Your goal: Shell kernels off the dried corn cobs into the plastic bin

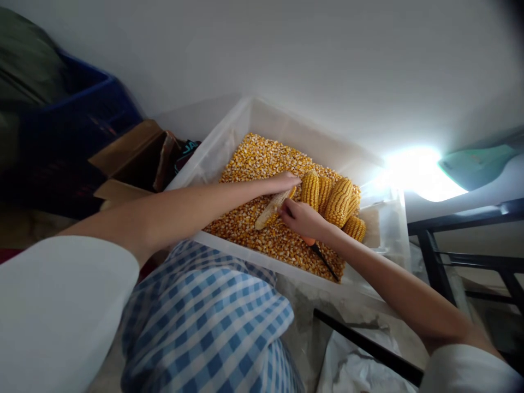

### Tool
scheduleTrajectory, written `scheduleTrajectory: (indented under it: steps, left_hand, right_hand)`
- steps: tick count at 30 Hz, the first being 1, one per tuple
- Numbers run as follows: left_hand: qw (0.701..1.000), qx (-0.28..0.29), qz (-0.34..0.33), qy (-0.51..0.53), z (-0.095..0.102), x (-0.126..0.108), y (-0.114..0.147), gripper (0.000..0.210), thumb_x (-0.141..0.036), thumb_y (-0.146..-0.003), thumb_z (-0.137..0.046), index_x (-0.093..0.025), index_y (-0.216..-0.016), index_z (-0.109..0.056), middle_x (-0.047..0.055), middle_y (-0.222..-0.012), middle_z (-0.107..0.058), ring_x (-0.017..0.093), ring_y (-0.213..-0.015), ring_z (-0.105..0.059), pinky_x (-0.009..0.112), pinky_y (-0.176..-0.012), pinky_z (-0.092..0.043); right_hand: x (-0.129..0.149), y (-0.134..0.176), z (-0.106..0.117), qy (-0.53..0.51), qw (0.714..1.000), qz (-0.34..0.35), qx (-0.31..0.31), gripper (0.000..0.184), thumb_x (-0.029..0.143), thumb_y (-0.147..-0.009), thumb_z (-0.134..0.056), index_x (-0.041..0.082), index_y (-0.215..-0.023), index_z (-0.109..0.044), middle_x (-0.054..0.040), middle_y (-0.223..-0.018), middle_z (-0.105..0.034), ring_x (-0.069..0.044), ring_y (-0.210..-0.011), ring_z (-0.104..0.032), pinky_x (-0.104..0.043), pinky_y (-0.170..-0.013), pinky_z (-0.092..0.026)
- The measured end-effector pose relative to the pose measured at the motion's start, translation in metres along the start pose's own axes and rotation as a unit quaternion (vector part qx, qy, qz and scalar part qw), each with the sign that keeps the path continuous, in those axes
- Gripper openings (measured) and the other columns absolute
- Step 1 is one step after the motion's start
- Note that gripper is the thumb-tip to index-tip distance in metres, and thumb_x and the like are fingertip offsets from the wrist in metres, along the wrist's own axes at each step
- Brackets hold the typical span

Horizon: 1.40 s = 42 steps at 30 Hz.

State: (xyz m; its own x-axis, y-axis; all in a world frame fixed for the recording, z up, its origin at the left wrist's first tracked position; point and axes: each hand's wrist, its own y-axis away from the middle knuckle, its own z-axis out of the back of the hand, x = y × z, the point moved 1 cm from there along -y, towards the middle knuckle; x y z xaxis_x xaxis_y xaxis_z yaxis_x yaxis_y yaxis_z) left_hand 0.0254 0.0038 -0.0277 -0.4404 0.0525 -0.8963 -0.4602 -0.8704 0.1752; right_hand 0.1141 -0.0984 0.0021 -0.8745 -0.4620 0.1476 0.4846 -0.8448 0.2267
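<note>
A partly stripped corn cob (269, 212) lies slantwise over the loose kernels, its near end pale and bare, with some yellow kernels along its edges. My left hand (284, 183) is closed around the far end of this cob. Against the cob's right side, my right hand (302, 217) has its fingers curled and pressed on it; the fingertips are partly hidden. Several full yellow corn cobs (339, 202) are heaped just right of my hands. Below my right wrist rests a tool with an orange handle (308, 240) and a dark shaft (325, 263).
A translucent plastic bin (229, 248) holds the loose kernels (262, 155). A bright lamp (426, 172) shines at its right, by a black metal frame (434, 262). Left stand an open cardboard box (126, 150) and a blue crate (94, 109). Checked cloth (213, 327) covers my lap.
</note>
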Motion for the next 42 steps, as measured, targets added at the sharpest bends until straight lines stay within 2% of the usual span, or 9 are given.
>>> scheduleTrajectory:
  steps: [5,10,14,20,30,35,42]
  left_hand:
    - [1.000,-0.012,0.003,0.001,0.0003,-0.0003,-0.0011,0.024,-0.029,-0.069,-0.048,-0.015,-0.050,-0.052,0.001,-0.049,-0.050,0.016,-0.064,-0.048,0.024,-0.060,-0.033]
    - [0.999,0.004,-0.034,-0.027,-0.0005,0.0011,-0.0028,0.025,-0.027,-0.071,-0.043,-0.014,-0.052,-0.051,0.001,-0.050,-0.049,0.013,-0.055,-0.043,0.024,-0.055,-0.030]
    - [0.999,0.003,-0.027,-0.021,0.0003,-0.0002,-0.0006,0.026,-0.028,-0.071,-0.043,-0.015,-0.050,-0.050,0.000,-0.046,-0.046,0.012,-0.051,-0.040,0.023,-0.051,-0.027]
    - [1.000,-0.011,-0.007,-0.002,0.0003,-0.0009,-0.0006,0.025,-0.027,-0.068,-0.049,-0.016,-0.046,-0.050,-0.002,-0.042,-0.043,0.011,-0.051,-0.041,0.022,-0.050,-0.027]
    - [0.999,0.007,-0.038,-0.035,-0.0011,0.0056,-0.0064,0.027,-0.031,-0.071,-0.042,-0.016,-0.050,-0.049,0.000,-0.046,-0.043,0.012,-0.052,-0.040,0.024,-0.052,-0.026]
    - [0.998,0.015,-0.041,-0.041,-0.0010,0.0064,-0.0067,0.027,-0.032,-0.071,-0.041,-0.014,-0.053,-0.050,0.000,-0.048,-0.044,0.010,-0.051,-0.037,0.023,-0.052,-0.026]
    - [0.998,0.013,-0.047,-0.031,-0.0003,0.0067,-0.0051,0.028,-0.034,-0.071,-0.040,-0.013,-0.055,-0.049,-0.003,-0.047,-0.042,0.010,-0.050,-0.038,0.022,-0.051,-0.028]
  right_hand:
    - [-0.0006,0.0005,-0.0005,0.011,1.000,0.003,-0.002,0.024,0.032,-0.084,-0.029,0.015,-0.087,-0.045,-0.0078,-0.076,-0.060,-0.016,-0.067,-0.053,-0.023,-0.058,-0.029]
    - [0.0023,0.0013,0.0008,0.026,0.999,-0.001,0.021,0.027,0.034,-0.085,-0.025,0.013,-0.092,-0.042,-0.0080,-0.074,-0.059,-0.016,-0.063,-0.052,-0.023,-0.055,-0.028]
    - [0.0027,0.0012,0.0003,0.029,0.999,0.004,0.024,0.029,0.034,-0.085,-0.023,0.013,-0.094,-0.040,-0.0082,-0.073,-0.059,-0.016,-0.063,-0.052,-0.023,-0.055,-0.027]
    - [0.0016,0.0004,-0.0001,0.024,0.999,0.010,0.023,0.028,0.034,-0.085,-0.023,0.014,-0.093,-0.040,-0.0081,-0.074,-0.060,-0.016,-0.061,-0.052,-0.023,-0.054,-0.027]
    - [0.0016,0.0011,-0.0022,0.014,1.000,0.013,0.016,0.028,0.034,-0.085,-0.023,0.013,-0.094,-0.039,-0.0070,-0.070,-0.059,-0.016,-0.059,-0.052,-0.023,-0.052,-0.027]
    - [-0.0001,-0.0002,-0.0031,-0.011,1.000,0.008,0.006,0.026,0.034,-0.085,-0.026,0.013,-0.092,-0.041,-0.0068,-0.070,-0.059,-0.015,-0.059,-0.051,-0.022,-0.053,-0.028]
    - [-0.0039,-0.0015,0.0019,-0.124,0.992,0.033,-0.005,0.018,0.029,-0.080,-0.036,0.015,-0.083,-0.046,-0.0028,-0.069,-0.057,-0.011,-0.058,-0.047,-0.019,-0.052,-0.029]
